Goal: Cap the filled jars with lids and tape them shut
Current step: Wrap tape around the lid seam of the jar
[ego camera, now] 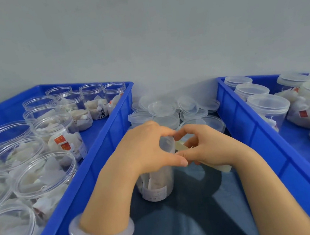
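The left hand [146, 148] is gripping the capped top of a filled jar [155, 184], fingers curled around its lid [167, 142]. The jar is standing upright on the dark desk [193, 220], between two blue bins [89, 165]. The right hand [207, 144] is pinching a beige strip [181, 146], probably tape, against the lid's edge. Loose lids [168, 107] are lying piled just behind the hands. A pale bracelet [102, 232] is sitting on the left wrist.
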`<state>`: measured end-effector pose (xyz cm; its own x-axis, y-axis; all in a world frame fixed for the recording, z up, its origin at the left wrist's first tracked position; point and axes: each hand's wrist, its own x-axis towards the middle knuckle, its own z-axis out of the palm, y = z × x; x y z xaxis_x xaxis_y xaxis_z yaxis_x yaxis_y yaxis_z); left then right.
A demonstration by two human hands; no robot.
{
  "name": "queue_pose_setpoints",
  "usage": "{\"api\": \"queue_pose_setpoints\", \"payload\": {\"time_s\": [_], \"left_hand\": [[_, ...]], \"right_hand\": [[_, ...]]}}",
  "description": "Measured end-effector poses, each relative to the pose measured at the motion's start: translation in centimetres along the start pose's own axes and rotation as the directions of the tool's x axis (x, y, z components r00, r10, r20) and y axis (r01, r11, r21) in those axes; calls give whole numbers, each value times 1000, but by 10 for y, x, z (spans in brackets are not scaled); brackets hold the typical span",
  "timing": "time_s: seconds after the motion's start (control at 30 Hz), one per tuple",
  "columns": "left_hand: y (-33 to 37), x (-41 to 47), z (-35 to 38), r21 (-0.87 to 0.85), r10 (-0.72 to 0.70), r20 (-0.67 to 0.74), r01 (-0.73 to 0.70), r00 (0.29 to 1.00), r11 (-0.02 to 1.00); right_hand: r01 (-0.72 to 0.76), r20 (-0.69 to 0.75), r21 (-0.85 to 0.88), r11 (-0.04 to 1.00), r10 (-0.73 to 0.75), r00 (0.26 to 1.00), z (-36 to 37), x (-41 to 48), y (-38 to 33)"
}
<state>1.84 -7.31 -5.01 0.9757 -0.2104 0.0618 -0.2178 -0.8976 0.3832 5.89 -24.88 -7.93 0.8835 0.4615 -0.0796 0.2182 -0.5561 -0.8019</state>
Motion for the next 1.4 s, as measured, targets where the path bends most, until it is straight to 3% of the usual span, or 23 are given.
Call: {"api": "queue_pose_setpoints", "payload": {"time_s": [0.17, 0.43, 0.7, 1.0, 1.2, 1.4], "left_hand": [[-3, -4, 0, -59, -35, 57, 39, 998, 998], [-6, -8, 12, -41, 78, -120, -83, 990, 996], [6, -4, 27, 166, 107, -227, -70, 968, 984], [-1, -7, 26, 118, 143, -251, -117, 957, 986], [1, -6, 27, 144, 142, -217, -113, 966, 983], [6, -6, 31, 99, 100, -317, -72, 943, 992]], "right_hand": [[95, -1, 15, 995, -95, 995, 5, -6, -1], [225, -236, -93, 970, -241, 941, 32, -19, 5], [199, -344, -53, 978, -205, 916, 46, -26, 12], [190, -373, -148, 971, -233, 898, 49, -31, 13], [217, -477, -171, 961, -273, 836, 58, -31, 10], [218, -550, -224, 950, -308, 776, 72, -30, 7]]}}
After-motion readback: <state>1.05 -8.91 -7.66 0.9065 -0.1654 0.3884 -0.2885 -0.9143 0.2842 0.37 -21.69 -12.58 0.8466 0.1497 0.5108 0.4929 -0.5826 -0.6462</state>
